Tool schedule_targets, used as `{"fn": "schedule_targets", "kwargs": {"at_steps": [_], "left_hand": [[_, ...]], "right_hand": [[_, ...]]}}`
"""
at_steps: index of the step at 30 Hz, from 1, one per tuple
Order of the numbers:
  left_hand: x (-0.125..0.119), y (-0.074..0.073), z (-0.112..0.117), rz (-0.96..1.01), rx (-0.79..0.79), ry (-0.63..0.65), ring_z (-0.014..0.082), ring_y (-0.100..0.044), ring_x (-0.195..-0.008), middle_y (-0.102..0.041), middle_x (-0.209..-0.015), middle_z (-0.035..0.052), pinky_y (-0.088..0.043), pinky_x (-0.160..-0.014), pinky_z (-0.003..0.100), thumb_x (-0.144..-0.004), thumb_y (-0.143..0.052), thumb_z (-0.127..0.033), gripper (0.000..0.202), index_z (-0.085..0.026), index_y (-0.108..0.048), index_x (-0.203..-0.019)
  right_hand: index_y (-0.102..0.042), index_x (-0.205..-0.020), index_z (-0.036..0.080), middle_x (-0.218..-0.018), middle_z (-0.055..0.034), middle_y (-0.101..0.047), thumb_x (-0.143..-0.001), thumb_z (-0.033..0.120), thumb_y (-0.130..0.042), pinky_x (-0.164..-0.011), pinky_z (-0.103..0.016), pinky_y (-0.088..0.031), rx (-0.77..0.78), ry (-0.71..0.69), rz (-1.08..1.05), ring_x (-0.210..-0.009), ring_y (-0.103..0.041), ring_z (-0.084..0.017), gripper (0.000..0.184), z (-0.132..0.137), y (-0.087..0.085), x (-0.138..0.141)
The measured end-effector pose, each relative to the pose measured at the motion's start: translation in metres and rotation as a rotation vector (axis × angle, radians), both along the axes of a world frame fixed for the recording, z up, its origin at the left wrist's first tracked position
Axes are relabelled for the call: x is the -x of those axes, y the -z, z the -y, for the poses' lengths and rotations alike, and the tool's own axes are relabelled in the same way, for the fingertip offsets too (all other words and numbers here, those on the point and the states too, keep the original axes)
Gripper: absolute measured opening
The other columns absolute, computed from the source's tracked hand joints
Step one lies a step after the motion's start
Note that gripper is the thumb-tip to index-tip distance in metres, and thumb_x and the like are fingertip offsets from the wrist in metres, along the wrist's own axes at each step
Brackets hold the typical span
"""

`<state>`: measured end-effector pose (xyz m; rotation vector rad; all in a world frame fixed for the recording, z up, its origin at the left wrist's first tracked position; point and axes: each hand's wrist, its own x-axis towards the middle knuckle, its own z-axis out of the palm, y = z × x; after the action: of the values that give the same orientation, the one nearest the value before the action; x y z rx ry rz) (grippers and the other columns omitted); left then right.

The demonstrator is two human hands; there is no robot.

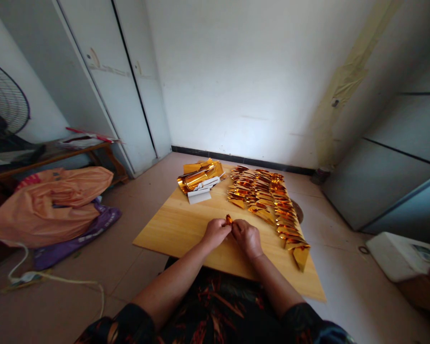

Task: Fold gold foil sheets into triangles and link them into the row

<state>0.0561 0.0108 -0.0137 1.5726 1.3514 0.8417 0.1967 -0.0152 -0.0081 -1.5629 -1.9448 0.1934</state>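
Note:
Between my hands, over the near part of the wooden board (165, 224), is a small piece of shiny gold foil paper (229, 219). My left hand (217, 233) pinches it from the left. From the right, my right hand (246, 235) grips it with curled fingers, which hide most of the piece. Rows of folded gold foil pieces (265, 196) lie overlapping on the right half of the board. Loose gold foil sheets (200, 174) are heaped at the back left, with white paper strips (208, 183) and a small white card (199, 196) on and beside them.
An orange bag (50, 205) and a purple bag (79, 234) lie on the floor at left, near a pale cable (75, 282). A fan (3, 100) stands beyond them. Grey cabinets (103, 71) rise at back left. At right sits a white box (403, 255).

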Motion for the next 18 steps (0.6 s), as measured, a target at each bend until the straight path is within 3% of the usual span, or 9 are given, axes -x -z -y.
{"fn": "schedule_targets", "kwargs": {"at_steps": [6,13,18], "left_hand": [[0.005,0.003,-0.005,0.033,0.022,0.049,0.0119,-0.051,-0.043,-0.058,-0.05,-0.0001,-0.032,-0.045,0.02,-0.073,-0.054,-0.03,0.02,-0.015,-0.062,-0.061],[0.005,-0.002,-0.005,-0.082,0.002,0.035,0.0116,-0.048,-0.041,-0.051,-0.042,-0.0029,-0.027,-0.046,0.021,-0.072,-0.056,-0.024,0.017,-0.018,-0.061,-0.057],[0.004,-0.006,-0.004,-0.052,-0.02,0.017,0.0114,-0.046,-0.043,-0.051,-0.043,-0.0028,-0.027,-0.047,0.021,-0.071,-0.058,-0.026,0.017,-0.018,-0.06,-0.056]], "right_hand": [[-0.066,-0.08,0.022,-0.075,-0.0014,-0.068,-0.089,0.028,-0.042,-0.062,-0.02,-0.038,0.09,0.009,-0.107,-0.065,-0.06,-0.013,0.026,-0.004,-0.001,-0.002],[-0.066,-0.085,0.021,-0.079,-0.0034,-0.069,-0.089,0.028,-0.042,-0.066,-0.021,-0.04,0.094,-0.005,-0.151,-0.072,-0.062,-0.015,0.025,-0.007,0.009,-0.002],[-0.066,-0.084,0.02,-0.078,-0.0036,-0.068,-0.09,0.03,-0.041,-0.066,-0.021,-0.041,0.063,-0.013,-0.168,-0.072,-0.062,-0.015,0.027,-0.007,0.008,-0.003]]}}
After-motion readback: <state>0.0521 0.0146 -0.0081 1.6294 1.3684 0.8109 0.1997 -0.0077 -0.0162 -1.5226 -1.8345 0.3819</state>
